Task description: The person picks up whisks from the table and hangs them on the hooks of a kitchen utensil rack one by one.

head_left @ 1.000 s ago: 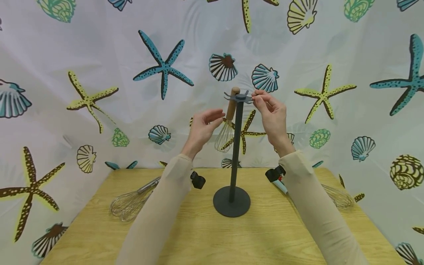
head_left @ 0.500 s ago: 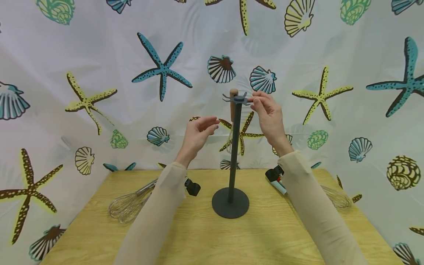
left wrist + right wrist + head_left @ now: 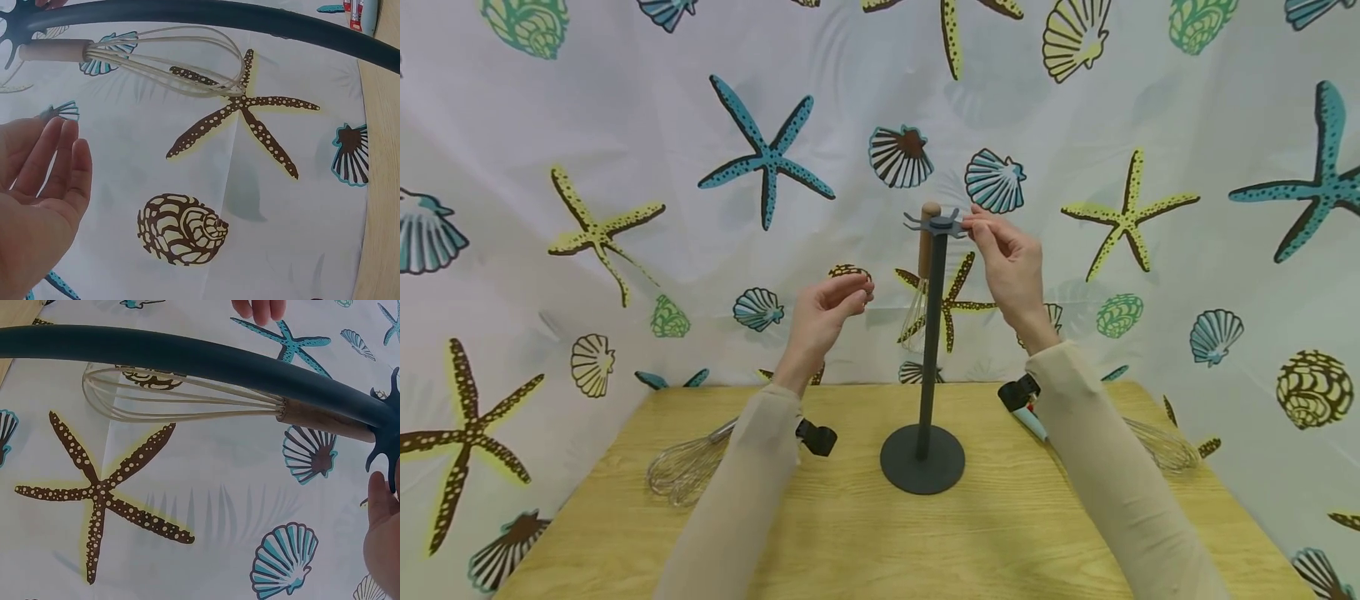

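A black utensil stand [image 3: 933,333] with a ring of hooks rises from a round base on the table. From a hook on its far side hangs a whisk with a wooden handle [image 3: 924,254], wires downward; the wire loops also show in the right wrist view, as a balloon whisk [image 3: 187,403]. My right hand [image 3: 1013,271] pinches a hook on the right of the stand's top between thumb and fingers. To the left, apart from the stand, my left hand [image 3: 822,321] is held in the air, fingers loosely bent and holding nothing.
Metal whisks [image 3: 688,467] lie on the wooden table [image 3: 850,533] at the left, partly behind the left sleeve. Another wire whisk [image 3: 1165,446] and a light-blue handle [image 3: 1030,422] lie by the right sleeve. A shell-patterned cloth [image 3: 647,108] hangs behind.
My left hand has drawn away from the whisk, moving left and down. The whisk has swung to hang closer behind the pole. My right hand stays at the hook.
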A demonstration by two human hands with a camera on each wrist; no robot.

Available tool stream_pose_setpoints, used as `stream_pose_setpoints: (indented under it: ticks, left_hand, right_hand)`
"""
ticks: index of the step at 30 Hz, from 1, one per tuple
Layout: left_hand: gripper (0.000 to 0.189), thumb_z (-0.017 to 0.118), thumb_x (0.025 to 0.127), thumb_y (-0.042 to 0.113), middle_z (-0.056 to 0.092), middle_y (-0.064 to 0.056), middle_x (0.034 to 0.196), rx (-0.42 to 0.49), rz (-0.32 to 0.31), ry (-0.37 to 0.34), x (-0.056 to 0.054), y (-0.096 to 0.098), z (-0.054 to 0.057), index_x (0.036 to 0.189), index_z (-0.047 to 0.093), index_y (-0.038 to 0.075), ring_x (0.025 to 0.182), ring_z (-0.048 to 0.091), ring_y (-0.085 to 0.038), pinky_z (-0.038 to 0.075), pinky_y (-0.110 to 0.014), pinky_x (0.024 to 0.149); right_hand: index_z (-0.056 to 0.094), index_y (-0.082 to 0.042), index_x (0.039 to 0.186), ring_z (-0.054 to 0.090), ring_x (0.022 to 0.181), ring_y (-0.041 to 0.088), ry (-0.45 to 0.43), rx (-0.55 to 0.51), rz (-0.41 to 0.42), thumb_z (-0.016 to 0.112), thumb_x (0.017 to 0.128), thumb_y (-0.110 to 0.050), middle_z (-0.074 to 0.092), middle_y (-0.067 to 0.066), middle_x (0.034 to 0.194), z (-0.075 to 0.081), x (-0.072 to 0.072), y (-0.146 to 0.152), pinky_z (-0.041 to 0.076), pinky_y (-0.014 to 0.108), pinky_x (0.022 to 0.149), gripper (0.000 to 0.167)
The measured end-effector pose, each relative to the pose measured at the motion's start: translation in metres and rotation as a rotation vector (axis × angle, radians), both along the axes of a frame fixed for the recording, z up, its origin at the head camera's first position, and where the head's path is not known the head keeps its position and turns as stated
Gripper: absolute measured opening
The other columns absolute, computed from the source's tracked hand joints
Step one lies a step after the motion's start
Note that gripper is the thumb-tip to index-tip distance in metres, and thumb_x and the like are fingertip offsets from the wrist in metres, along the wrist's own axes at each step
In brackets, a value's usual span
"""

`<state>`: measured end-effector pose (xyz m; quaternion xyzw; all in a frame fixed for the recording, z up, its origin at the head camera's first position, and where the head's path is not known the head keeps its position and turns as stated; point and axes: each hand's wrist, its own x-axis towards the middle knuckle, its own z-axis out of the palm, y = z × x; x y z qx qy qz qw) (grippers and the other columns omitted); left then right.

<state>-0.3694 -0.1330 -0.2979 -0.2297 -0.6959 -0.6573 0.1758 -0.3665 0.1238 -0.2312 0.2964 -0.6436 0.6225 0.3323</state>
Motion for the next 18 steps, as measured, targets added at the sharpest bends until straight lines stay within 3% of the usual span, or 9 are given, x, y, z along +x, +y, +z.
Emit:
stream_pose_setpoints:
  ticks: [7,13,18]
  left_hand:
    - [0.031,0.065,0.096,0.017,0.07,-0.014,0.119,0.01,0.021,-0.059,0.005,-0.018,-0.015,0.125,0.067,0.007,0.1,0.071,-0.014,0.056,-0.028,0.091]
    - [0.032,0.063,0.097,0.023,0.071,-0.012,0.117,0.016,0.016,-0.066,0.008,-0.036,-0.031,0.124,0.067,0.007,0.102,0.07,-0.016,0.055,-0.031,0.095]
    - [0.032,0.061,0.098,0.022,0.07,-0.016,0.118,0.09,-0.013,-0.088,0.015,-0.049,-0.038,0.123,0.067,0.001,0.105,0.07,-0.021,0.053,-0.033,0.096]
  right_hand:
    - [0.068,0.013,0.11,0.055,0.128,0.021,0.013,-0.001,0.01,0.056,0.1,-0.009,0.06,0.02,0.133,-0.001,0.001,0.002,0.054,0.026,0.093,0.027]
    - [0.068,0.013,0.11,0.056,0.126,0.022,0.016,0.007,0.018,0.056,0.1,-0.008,0.061,0.021,0.132,-0.001,0.0,0.004,0.055,0.032,0.092,0.026]
    - [0.068,0.013,0.109,0.059,0.122,0.02,0.012,-0.015,0.044,0.058,0.099,-0.008,0.063,0.02,0.128,0.0,-0.001,0.005,0.056,0.03,0.088,0.026]
